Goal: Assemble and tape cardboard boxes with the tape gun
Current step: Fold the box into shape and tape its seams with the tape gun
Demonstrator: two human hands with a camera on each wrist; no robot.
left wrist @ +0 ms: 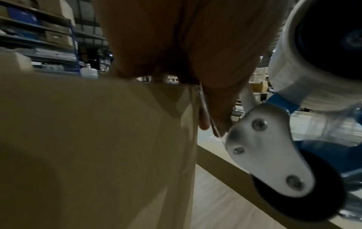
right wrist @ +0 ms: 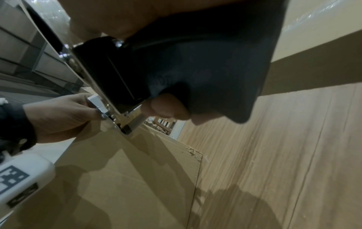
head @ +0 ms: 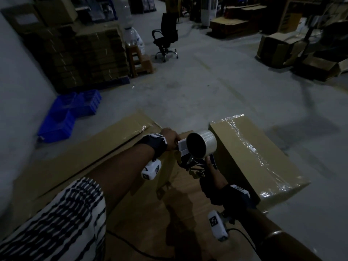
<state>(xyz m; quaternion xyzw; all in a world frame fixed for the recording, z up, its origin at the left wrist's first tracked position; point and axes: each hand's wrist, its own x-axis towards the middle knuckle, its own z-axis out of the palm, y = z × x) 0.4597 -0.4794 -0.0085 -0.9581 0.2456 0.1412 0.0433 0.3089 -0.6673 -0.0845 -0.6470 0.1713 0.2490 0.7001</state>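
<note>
While right hand (head: 211, 172) grips, tape gun (head: 195, 157) roll faces camera.

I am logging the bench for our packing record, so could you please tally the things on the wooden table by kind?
Assembled brown cardboard boxes: 2
Flattened brown cardboard sheets: 1
Tape guns with a clear tape roll: 1
Total: 4

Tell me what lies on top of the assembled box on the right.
Clear tape runs shiny and wrinkled along the top of the assembled box and over its far edge. Nothing else rests there. Its inside is closed off, unseen.
</note>
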